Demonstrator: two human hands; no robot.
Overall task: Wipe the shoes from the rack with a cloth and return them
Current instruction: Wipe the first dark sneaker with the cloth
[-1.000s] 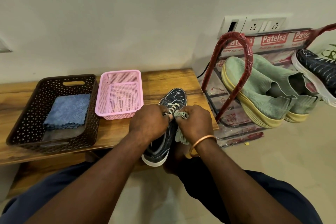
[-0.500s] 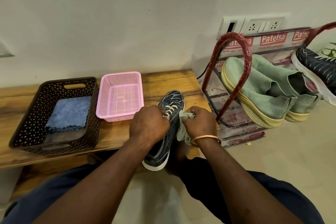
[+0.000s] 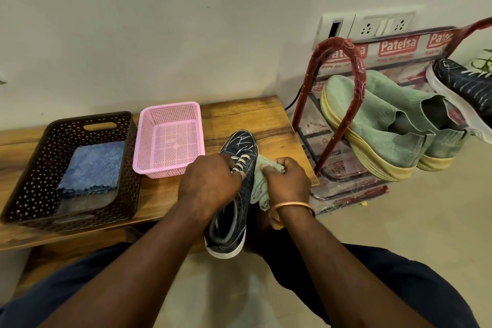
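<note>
My left hand [image 3: 210, 184] is gripping the shoe [image 3: 241, 144] at its laces; it seems light and fairly stiff there. My right hand [image 3: 288, 184] is clenching the soft cloth [image 3: 259, 185] against its side.

A dark brown perforated plastic basket [image 3: 25, 173] sits at the left end of the wooden bench [image 3: 239, 114], with a folded blue microfibre cloth [image 3: 91, 168] inside it. Just to its right stands a pink plastic mesh basket [image 3: 170, 110]. Right of that, a dark navy lace-up sneaker [image 3: 239, 145] lies toe over the bench and heel past the front edge. The left hand [image 3: 210, 184] grips it from the left, and the right hand [image 3: 288, 181] holds a pale green cloth [image 3: 259, 185] against its right side. A red-wrapped metal shoe rack [image 3: 359, 80] stands on the floor right of the bench, holding a pair of green knit slip-on shoes [image 3: 378, 128].
</note>
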